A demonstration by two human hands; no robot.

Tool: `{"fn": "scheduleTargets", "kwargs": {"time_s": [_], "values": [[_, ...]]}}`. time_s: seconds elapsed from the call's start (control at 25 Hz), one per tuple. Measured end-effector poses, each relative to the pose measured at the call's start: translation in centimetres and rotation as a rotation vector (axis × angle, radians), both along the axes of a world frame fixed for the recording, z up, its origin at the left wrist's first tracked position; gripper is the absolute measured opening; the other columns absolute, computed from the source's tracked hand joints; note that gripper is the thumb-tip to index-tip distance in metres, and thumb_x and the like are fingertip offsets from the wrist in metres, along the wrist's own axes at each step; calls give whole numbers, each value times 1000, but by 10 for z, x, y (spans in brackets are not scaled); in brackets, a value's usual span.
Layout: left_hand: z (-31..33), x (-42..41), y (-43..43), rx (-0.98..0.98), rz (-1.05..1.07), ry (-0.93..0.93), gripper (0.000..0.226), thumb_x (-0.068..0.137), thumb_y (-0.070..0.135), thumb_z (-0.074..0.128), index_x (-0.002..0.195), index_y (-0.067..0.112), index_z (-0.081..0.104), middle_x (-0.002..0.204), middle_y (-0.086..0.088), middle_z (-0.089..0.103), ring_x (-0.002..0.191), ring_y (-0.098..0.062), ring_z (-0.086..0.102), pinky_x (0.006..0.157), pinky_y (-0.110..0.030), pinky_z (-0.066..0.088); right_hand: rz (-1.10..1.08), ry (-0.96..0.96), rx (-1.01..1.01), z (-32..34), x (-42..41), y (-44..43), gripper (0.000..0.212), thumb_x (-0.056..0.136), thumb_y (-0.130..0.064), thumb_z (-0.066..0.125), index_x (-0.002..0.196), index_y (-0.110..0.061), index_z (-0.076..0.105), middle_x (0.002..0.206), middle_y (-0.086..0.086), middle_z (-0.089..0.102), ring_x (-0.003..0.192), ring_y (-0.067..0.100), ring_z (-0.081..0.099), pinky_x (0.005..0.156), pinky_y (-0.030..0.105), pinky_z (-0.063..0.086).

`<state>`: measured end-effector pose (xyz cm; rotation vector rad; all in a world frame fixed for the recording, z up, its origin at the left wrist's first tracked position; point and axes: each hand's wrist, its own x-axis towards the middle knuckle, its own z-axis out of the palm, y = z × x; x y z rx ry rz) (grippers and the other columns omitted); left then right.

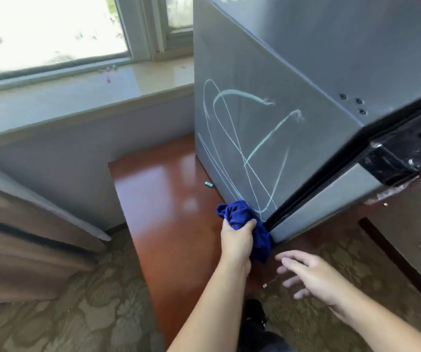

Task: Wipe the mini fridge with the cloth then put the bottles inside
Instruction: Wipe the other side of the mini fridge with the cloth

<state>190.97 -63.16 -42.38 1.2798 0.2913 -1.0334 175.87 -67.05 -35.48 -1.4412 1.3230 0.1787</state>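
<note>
A grey mini fridge (293,80) stands on a low reddish wooden table (163,199). Its left side panel carries pale chalk scribbles (245,138). My left hand (237,241) grips a bunched blue cloth (239,217) and presses it against the bottom front corner of that side panel. My right hand (313,275) hovers open, fingers spread, just below the fridge's front corner and touches nothing. The fridge door is closed, with a black handle (395,158) at the right. No bottles are in view.
A small teal piece of chalk (208,184) lies on the table beside the fridge. A window sill (82,92) runs behind, with a curtain (26,240) at the left. Patterned carpet (77,313) covers the floor. My dark shoe (253,311) shows below.
</note>
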Motion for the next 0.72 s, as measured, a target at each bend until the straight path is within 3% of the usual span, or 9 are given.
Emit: {"fn": "scheduleTargets", "kwargs": {"time_s": [0.12,0.24,0.4,0.52,0.72], "values": [[22,11,4,-62,-61,23,34,79,8,78,110,20,68,105,-15,79,97,-35,76,93,-55,60,-59,-72,-103,27,11,26,22,103,-16,55,105,-25,75,100,7,79,75,15,72,61,33,54],[60,22,9,-179,-108,42,30,82,9,78,109,18,68,98,-10,77,86,-27,75,89,-48,62,-170,-188,-402,63,25,47,26,101,-10,58,96,-28,77,86,3,79,70,12,74,68,41,60],[126,29,12,-295,-169,-4,36,74,28,81,108,25,68,100,-11,78,97,-35,76,95,-56,60,-160,-369,-658,131,41,64,26,99,-11,61,95,-32,76,81,3,75,68,17,71,67,26,57],[166,38,13,-327,-201,-129,36,75,34,81,109,29,69,104,-5,80,102,-29,76,98,-53,59,-136,-458,-796,177,52,64,24,97,-13,62,102,-32,75,84,4,73,68,18,69,66,24,55],[220,61,13,-428,-213,-321,32,82,32,80,112,30,70,106,3,80,103,-17,76,99,-48,58,-107,-542,-874,226,57,69,22,89,-38,60,106,-37,74,88,1,74,71,20,69,66,32,58]]}}
